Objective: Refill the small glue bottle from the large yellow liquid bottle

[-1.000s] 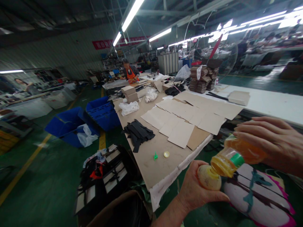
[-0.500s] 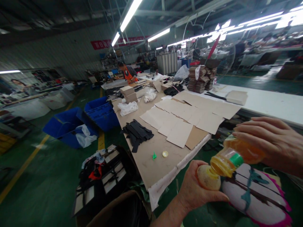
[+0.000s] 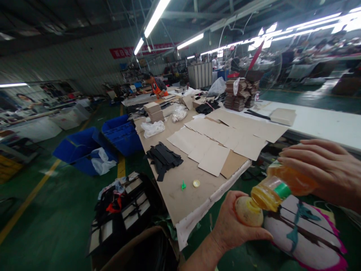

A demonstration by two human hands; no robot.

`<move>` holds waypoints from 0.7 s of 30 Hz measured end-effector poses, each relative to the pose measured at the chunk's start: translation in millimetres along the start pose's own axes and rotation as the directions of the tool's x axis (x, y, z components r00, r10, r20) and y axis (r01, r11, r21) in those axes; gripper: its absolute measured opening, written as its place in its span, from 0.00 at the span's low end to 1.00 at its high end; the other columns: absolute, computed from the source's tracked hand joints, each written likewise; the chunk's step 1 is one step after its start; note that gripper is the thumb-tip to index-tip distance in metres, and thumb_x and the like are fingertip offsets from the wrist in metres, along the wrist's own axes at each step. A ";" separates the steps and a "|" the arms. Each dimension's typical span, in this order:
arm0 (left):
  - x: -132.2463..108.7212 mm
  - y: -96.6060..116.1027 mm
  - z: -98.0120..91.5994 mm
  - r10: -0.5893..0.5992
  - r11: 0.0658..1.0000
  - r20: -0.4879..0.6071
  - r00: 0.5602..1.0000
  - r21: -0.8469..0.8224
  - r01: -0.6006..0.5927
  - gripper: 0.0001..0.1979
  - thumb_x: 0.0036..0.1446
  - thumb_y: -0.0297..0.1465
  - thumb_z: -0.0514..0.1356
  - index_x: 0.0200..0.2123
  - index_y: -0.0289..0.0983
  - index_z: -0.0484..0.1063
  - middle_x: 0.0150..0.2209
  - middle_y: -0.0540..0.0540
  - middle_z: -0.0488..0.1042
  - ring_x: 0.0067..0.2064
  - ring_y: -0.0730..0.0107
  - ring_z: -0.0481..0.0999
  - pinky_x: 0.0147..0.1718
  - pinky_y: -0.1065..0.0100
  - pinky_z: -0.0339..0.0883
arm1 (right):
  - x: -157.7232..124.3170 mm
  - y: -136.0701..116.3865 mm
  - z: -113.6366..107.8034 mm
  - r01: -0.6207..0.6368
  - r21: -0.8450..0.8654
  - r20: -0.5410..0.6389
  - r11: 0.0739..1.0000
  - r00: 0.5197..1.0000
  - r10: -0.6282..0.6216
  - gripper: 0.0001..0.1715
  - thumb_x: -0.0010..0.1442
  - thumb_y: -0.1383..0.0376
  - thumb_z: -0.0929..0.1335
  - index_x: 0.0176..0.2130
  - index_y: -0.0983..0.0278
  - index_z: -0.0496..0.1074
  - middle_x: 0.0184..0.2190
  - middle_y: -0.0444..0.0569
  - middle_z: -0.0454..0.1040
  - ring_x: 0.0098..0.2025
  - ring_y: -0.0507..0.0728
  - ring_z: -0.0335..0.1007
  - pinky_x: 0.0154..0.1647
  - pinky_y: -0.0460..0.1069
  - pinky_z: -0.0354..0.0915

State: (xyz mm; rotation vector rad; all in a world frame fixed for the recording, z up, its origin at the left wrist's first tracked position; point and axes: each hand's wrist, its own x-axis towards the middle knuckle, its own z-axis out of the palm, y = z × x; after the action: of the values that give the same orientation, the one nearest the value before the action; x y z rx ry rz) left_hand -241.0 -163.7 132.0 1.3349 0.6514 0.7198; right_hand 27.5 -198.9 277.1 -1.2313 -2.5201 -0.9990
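My left hand (image 3: 229, 222) is closed round a small, rounded, yellowish bottle (image 3: 249, 212), its opening turned up toward the right. In my right hand (image 3: 324, 169) is a clear plastic bottle (image 3: 293, 180) of orange-yellow liquid with a green band near its neck. This bottle is tipped to the left, its mouth touching or right over the smaller one's opening; a stream cannot be made out. On the table's near corner lie a green nozzle cap (image 3: 183, 185) and a round, pale yellow cap (image 3: 196, 183).
Cardboard sheets (image 3: 213, 158) and black strips (image 3: 163, 156) lie on the table (image 3: 172, 203). Blue bins (image 3: 81, 148) and a heap of bundled pieces (image 3: 121, 210) stand left. A padded seat (image 3: 304, 233) is below my hands. A person in an orange apron (image 3: 158, 88) is at the far end.
Both hands and both bottles stay almost in place. The person at the far end has shifted slightly to the right, and the view has moved a little.
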 end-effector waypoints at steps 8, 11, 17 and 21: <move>1.4 0.1 1.3 0.014 1.000 -0.007 1.000 -0.019 -0.014 0.44 0.23 0.40 0.80 0.46 0.42 0.67 0.40 0.51 0.74 0.36 0.72 0.70 0.35 0.69 0.68 | 3.0 0.4 -0.3 0.002 0.009 -0.017 1.000 1.000 -0.001 0.17 0.69 0.66 0.59 0.54 0.65 0.68 0.49 0.58 0.75 0.49 0.69 0.71 0.50 0.65 0.65; 2.0 0.1 1.3 -0.001 1.000 -0.006 1.000 -0.004 0.001 0.45 0.22 0.40 0.81 0.47 0.42 0.67 0.39 0.51 0.74 0.36 0.71 0.70 0.35 0.69 0.68 | 2.5 1.4 0.6 0.007 0.002 -0.023 1.000 1.000 -0.007 0.17 0.69 0.66 0.59 0.54 0.64 0.68 0.49 0.58 0.75 0.48 0.68 0.71 0.50 0.65 0.65; 3.0 -2.0 2.0 0.010 1.000 -0.012 1.000 0.002 -0.010 0.44 0.22 0.41 0.80 0.46 0.42 0.67 0.40 0.50 0.74 0.37 0.71 0.71 0.35 0.68 0.69 | 1.6 1.0 1.4 -0.028 0.020 -0.020 0.999 0.999 0.029 0.17 0.67 0.67 0.60 0.54 0.61 0.68 0.49 0.55 0.77 0.49 0.66 0.72 0.52 0.63 0.63; 2.9 -0.8 1.5 0.004 1.000 -0.011 1.000 0.019 -0.004 0.44 0.23 0.41 0.80 0.47 0.42 0.67 0.40 0.50 0.74 0.37 0.70 0.71 0.35 0.68 0.70 | 1.7 2.0 1.5 -0.042 0.036 -0.026 0.998 0.999 0.043 0.18 0.67 0.67 0.60 0.54 0.60 0.68 0.49 0.54 0.77 0.49 0.65 0.73 0.52 0.62 0.63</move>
State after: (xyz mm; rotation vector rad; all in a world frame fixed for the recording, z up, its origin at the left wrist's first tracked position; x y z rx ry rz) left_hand -237.9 -162.4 131.4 1.3509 0.6660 0.7260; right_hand 28.1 -196.0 277.7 -1.2483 -2.4699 -0.9499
